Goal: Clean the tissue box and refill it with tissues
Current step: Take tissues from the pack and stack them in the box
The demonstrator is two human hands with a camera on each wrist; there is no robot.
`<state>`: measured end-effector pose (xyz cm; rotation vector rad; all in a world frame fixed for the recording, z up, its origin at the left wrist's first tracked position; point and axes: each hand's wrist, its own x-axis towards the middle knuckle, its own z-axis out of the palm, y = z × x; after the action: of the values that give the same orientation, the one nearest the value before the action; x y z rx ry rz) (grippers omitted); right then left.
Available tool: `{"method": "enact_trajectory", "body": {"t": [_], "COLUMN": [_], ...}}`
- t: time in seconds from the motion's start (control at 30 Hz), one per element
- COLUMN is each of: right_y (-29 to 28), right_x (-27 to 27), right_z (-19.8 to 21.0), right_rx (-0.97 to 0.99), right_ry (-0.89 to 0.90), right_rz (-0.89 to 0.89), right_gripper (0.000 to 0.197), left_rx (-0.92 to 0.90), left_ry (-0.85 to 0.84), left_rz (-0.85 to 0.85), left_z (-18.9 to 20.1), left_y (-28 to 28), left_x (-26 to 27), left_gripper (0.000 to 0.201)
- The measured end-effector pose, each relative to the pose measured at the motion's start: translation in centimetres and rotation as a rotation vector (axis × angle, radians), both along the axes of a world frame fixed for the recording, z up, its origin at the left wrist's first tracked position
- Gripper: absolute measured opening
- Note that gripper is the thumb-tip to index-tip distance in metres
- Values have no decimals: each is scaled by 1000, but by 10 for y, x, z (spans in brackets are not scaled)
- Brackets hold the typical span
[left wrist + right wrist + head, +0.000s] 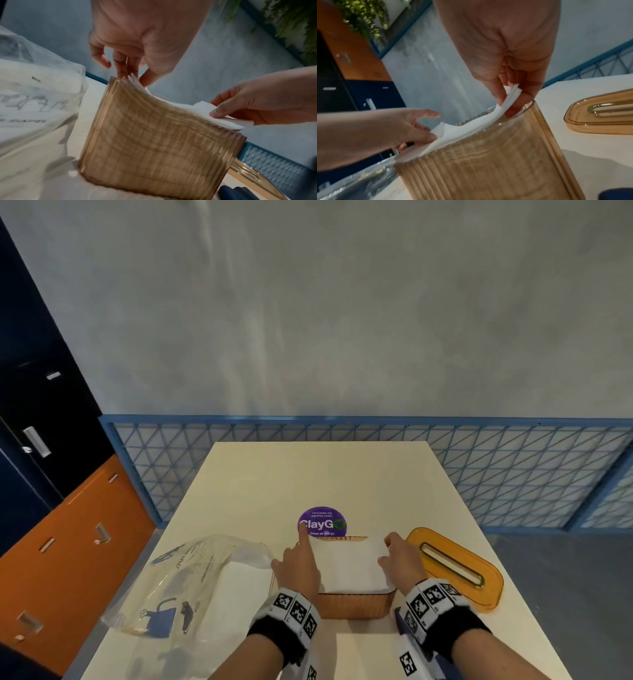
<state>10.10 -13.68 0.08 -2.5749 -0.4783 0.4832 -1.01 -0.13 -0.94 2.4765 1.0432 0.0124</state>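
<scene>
An amber ribbed tissue box [356,606] stands open on the cream table [308,474]. A white stack of tissues [349,565] sits in its top, sagging in the middle and raised at both ends. My left hand [308,546] pinches the stack's left edge, with the index finger pointing forward. In the left wrist view the left hand [132,75] has its fingertips down at the box [154,148] rim. My right hand [508,106] pinches the right edge of the tissues [464,128] between thumb and fingers, just inside the box [488,162] wall.
The amber lid [455,566] with its slot lies on the table to the right of the box. A clear plastic bag [191,580] of tissue paper lies on the left. A purple round sticker [322,522] is behind the box. A dark blue object [399,616] lies by my right wrist.
</scene>
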Motion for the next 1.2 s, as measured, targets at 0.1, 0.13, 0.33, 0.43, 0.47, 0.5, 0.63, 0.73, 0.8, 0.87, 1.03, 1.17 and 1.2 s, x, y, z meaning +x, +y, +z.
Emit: {"method": "enact_trajectory", "body": {"t": [0.1, 0.13, 0.33, 0.43, 0.47, 0.5, 0.63, 0.73, 0.8, 0.87, 1.03, 1.17, 1.2], "right_y": [2, 3, -1, -2, -3, -5, -6, -7, -8, -8, -1, -1, -3], "right_x": [-4, -6, -15, -17, -14, -12, -7, -4, -2, -1, -7, -5, -2], "right_z": [-6, -6, -14, -5, -3, 0, 3, 3, 5, 7, 8, 4, 4], "right_rx": [3, -7, -93, -164, -190, -234, -434, -502, -520, -550, -636, -615, -581], "right_ry": [-85, -101, -350, -495, -451, -380, -128, -86, -75, -70, -126, -208, -204], "right_rz": [55, 68, 193, 370, 475, 571, 696, 692, 685, 689, 705, 684, 669], "right_gripper": [32, 35, 60, 66, 65, 63, 60, 61, 61, 59, 67, 69, 66], "left_rx": [60, 78, 240, 268, 243, 203, 154, 143, 148, 201, 365, 374, 348], "left_ry": [50, 68, 104, 112, 160, 229, 466, 570, 625, 650, 578, 498, 441], "left_rz": [-8, -9, -90, -402, -507, -580, -692, -728, -749, -772, -775, -732, -701], "left_z": [-1, -2, -3, 3, 6, 10, 20, 25, 28, 29, 18, 19, 18], "left_y": [0, 0, 1, 12, 16, 19, 27, 32, 34, 33, 26, 23, 26], "left_x": [3, 4, 1, -5, -7, -9, -4, 3, 6, 7, 5, -2, -6], "left_gripper": [74, 74, 72, 62, 59, 57, 60, 66, 66, 67, 81, 69, 65]}}
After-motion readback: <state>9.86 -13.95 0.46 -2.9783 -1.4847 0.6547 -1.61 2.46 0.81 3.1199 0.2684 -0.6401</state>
